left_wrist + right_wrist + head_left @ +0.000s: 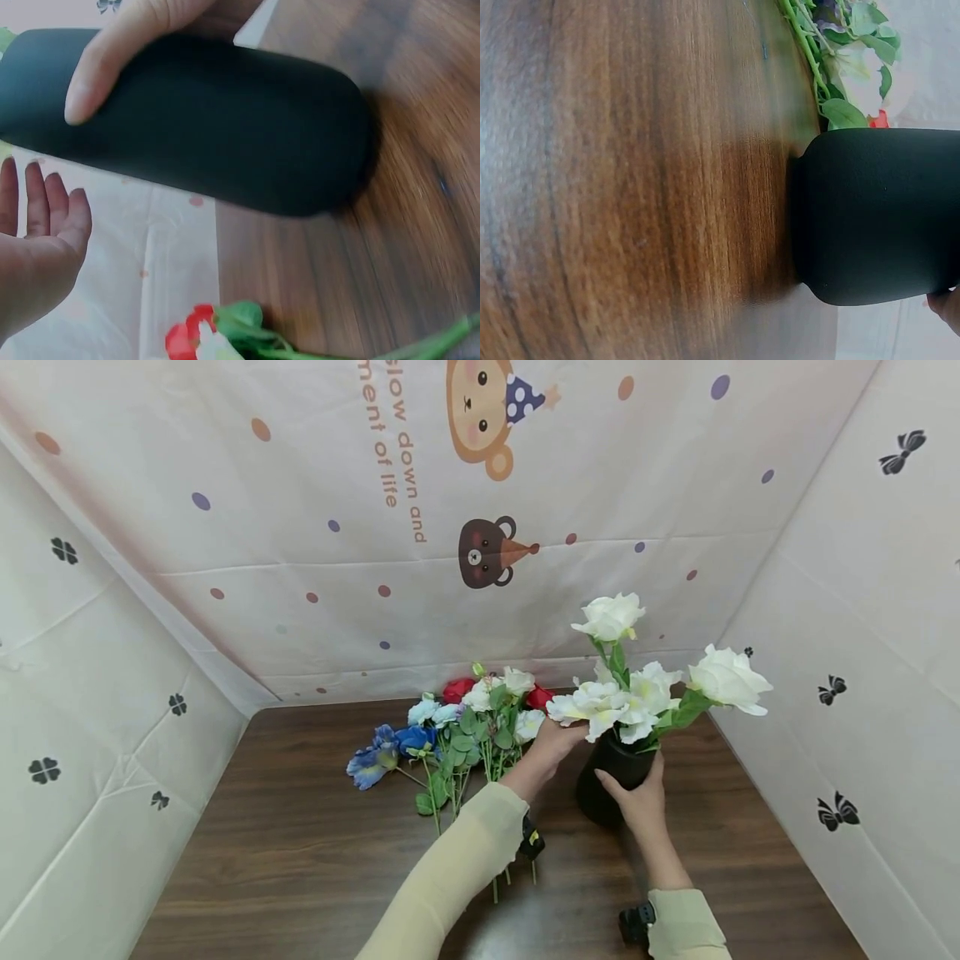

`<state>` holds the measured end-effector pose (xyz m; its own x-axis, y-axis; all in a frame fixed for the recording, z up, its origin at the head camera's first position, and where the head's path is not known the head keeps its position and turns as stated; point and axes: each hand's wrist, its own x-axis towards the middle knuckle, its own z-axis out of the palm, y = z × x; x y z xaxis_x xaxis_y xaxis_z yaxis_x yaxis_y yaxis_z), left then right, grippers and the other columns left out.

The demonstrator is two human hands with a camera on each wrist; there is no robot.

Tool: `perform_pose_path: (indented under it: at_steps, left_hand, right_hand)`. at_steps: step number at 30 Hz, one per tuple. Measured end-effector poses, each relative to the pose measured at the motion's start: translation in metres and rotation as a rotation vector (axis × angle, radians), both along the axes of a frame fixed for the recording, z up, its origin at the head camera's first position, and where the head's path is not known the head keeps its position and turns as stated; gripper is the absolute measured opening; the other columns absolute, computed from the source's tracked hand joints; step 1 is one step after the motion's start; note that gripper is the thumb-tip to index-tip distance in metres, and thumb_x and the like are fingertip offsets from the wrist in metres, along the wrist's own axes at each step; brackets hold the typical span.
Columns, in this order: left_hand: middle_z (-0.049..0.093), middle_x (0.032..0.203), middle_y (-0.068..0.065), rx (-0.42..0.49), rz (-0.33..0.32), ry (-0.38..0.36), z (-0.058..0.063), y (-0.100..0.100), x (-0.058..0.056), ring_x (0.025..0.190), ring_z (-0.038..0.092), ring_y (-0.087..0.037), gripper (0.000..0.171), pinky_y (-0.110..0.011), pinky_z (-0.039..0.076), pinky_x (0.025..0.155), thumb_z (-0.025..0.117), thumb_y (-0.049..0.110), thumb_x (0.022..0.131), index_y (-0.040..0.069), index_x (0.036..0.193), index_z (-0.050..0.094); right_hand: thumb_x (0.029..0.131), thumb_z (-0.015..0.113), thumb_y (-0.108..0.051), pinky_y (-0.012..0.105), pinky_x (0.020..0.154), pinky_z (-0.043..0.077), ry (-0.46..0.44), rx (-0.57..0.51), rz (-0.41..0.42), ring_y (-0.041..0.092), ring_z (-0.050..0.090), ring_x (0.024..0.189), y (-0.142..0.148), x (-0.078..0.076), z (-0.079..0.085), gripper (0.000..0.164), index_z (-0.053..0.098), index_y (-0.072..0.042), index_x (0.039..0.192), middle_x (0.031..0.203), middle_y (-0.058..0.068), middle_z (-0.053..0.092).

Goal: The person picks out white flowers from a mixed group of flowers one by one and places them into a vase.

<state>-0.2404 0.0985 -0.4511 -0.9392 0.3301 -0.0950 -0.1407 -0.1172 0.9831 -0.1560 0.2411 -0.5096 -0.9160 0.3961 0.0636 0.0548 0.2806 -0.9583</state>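
Note:
A black vase (617,781) stands on the wooden table, holding white roses (729,680) and ruffled white flowers (592,706) on green stems. My right hand (641,797) grips the side of the vase, its thumb across the front. Only a bit of that hand (949,306) shows in the right wrist view. My left hand (553,745) is raised beside the vase, under the ruffled petals, which hide its fingertips from above. In the left wrist view the left hand (45,255) has its fingers extended and slightly bent, apart from the vase (225,127).
Left of the vase lies a pile of loose flowers: blue ones (375,758), red roses (458,690), white blooms (517,681) and leafy stems (459,752). Printed cloth walls (337,610) enclose the table (285,827) at the back and both sides.

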Motion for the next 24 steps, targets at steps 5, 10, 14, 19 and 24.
perform_pose_path:
  at_steps: [5,10,14,19,24]
  left_hand:
    - [0.072,0.131,-0.013,-0.074,-0.046,-0.006,-0.008,-0.016,-0.003,0.117,0.068,-0.018,0.037,-0.038,0.054,0.104,0.073,0.015,0.092,0.005,0.128,0.071]
    - [0.074,0.121,-0.023,-0.165,-0.051,0.033,-0.012,-0.037,-0.008,0.112,0.072,-0.035,0.032,-0.047,0.057,0.101,0.068,0.012,0.096,-0.004,0.123,0.072]
    - [0.074,0.117,-0.026,-0.274,-0.025,0.084,-0.012,-0.060,-0.017,0.107,0.073,-0.040,0.028,-0.039,0.062,0.088,0.061,0.010,0.100,-0.006,0.121,0.071]
    - [0.074,0.112,-0.027,-0.393,0.027,0.107,-0.011,-0.091,-0.028,0.103,0.074,-0.041,0.028,-0.044,0.063,0.088,0.059,0.011,0.102,-0.007,0.120,0.072]
    - [0.076,0.111,-0.025,-0.502,0.073,0.111,-0.014,-0.114,-0.033,0.092,0.073,-0.037,0.027,-0.049,0.062,0.088,0.059,0.010,0.101,-0.005,0.118,0.074]
  right_hand:
    - [0.088,0.078,-0.018,0.061,0.122,0.025,-0.015,-0.003,0.000,0.043,0.028,0.152,0.002,0.001,-0.001,0.107,0.004,-0.012,0.165,0.165,0.028,0.026]
    - [0.089,0.078,-0.020,0.064,0.123,0.025,-0.046,0.007,0.006,0.046,0.026,0.154,0.002,0.002,-0.001,0.109,0.001,-0.013,0.166,0.167,0.028,0.023]
    - [0.089,0.078,-0.022,0.064,0.123,0.024,-0.053,0.007,0.012,0.046,0.025,0.154,0.001,0.001,-0.001,0.110,0.000,-0.014,0.166,0.167,0.027,0.022]
    - [0.089,0.078,-0.022,0.064,0.123,0.024,-0.050,0.008,0.015,0.046,0.025,0.154,0.001,0.001,-0.001,0.110,0.000,-0.015,0.166,0.168,0.026,0.022]
    - [0.090,0.078,-0.023,0.065,0.124,0.023,-0.055,0.004,0.020,0.045,0.022,0.156,0.003,-0.001,-0.002,0.111,-0.002,-0.017,0.166,0.170,0.023,0.018]
